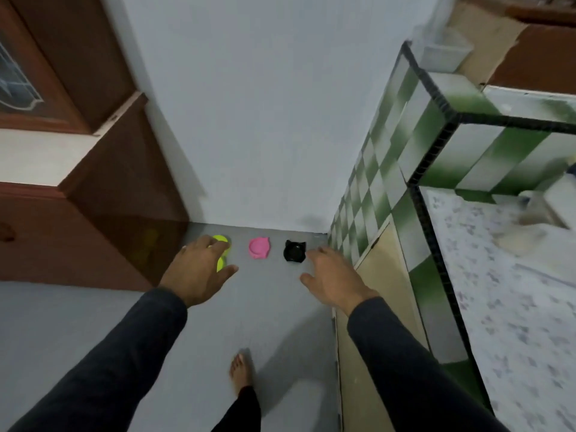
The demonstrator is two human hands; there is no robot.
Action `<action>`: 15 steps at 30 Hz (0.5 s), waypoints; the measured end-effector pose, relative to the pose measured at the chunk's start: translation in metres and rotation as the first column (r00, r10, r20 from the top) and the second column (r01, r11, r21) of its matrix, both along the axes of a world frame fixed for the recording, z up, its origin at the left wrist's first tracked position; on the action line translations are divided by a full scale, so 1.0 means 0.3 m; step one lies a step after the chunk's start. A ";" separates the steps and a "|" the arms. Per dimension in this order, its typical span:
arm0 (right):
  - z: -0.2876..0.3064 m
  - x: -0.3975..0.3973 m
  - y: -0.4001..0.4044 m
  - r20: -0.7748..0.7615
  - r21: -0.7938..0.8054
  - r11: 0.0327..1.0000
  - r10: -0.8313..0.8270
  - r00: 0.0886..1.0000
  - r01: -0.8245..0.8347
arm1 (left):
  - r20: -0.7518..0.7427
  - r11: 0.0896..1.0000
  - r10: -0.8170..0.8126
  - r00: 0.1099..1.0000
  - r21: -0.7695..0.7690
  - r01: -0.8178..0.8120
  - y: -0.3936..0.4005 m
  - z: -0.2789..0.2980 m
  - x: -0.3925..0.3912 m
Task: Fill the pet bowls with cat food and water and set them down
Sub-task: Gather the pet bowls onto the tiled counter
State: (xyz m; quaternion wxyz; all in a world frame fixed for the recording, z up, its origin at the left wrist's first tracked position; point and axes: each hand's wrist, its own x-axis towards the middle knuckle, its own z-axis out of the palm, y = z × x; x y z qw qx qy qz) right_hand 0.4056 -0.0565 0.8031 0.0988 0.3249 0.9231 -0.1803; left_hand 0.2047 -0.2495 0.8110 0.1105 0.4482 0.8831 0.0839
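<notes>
Bowls sit in a row on the grey floor (pixel 274 307) at the centre of the frame, just below the foot of the pale wall (pixel 265 120). From frame left to frame right you see a yellow-green plastic pet bowl (pixel 222 241), a pink plastic cat-ear pet bowl (pixel 259 248) and a black cat-ear pet bowl (pixel 294 251). The three bowls stand apart from one another. Whether any bowl holds food or water cannot be told at this size.

Your left hand (pixel 199 271) reaches forward at centre left with fingers spread and relaxed; it holds nothing. It overlaps the yellow-green bowl in the frame and hides part of it, and you cannot tell whether the hand touches that bowl or is above it. Your right hand (pixel 333 280) reaches forward at centre right, also open with fingers loosely spread, gripping nothing. Its fingertips lie just beside the black bowl in the frame; contact cannot be confirmed.

Both arms wear dark long sleeves (pixel 124 363). A bare foot (pixel 240 371) stands on the floor at the lower centre. A brown wooden cabinet (pixel 103 219) fills the left of the frame. A green-and-white checked tiled counter (pixel 405 169) with a speckled top (pixel 514 300) fills the right.
</notes>
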 end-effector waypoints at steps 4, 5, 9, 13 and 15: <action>-0.016 -0.154 0.114 0.022 0.019 1.000 -0.008 1.000 0.007 | 0.037 0.999 -0.032 0.999 -0.005 0.032 0.138 -0.015 -0.168; -0.018 -0.194 0.144 0.035 0.015 1.000 -0.016 0.999 0.015 | 0.047 0.999 -0.035 0.998 -0.009 0.036 0.171 -0.014 -0.210; -0.032 -0.351 0.265 0.025 0.002 0.998 -0.070 0.997 0.070 | 0.067 0.998 -0.061 0.996 -0.009 0.062 0.304 -0.022 -0.376; -0.082 -0.473 0.376 -0.004 0.004 0.995 -0.104 0.995 0.104 | 0.075 0.995 -0.072 0.995 -0.057 0.076 0.424 -0.084 -0.504; -0.113 -0.518 0.427 0.000 0.015 0.993 -0.113 0.994 0.113 | 0.079 0.993 -0.074 0.994 -0.081 0.080 0.476 -0.133 -0.548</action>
